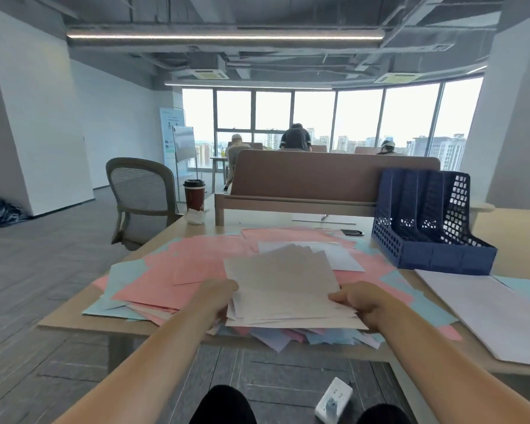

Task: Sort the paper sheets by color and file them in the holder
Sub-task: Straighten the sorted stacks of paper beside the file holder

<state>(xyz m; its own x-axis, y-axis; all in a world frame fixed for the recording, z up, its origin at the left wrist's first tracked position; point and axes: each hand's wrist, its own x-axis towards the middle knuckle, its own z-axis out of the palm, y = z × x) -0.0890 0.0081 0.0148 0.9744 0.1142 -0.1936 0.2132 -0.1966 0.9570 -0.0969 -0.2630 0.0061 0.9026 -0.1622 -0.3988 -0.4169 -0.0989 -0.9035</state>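
- Clearly, at my left the loose pink and blue sheets (pixel 153 270) lay unsorted across the table (pixel 65 322).
- My left hand (pixel 219 296) pinched the beige stack (pixel 282 286) by its left edge, just above that heap.
- My right hand (pixel 354 301) gripped the stack's right edge.
- The blue holder (pixel 441 258) stood well to the right, apparently empty; I judged 1 color gathered, nothing filed.
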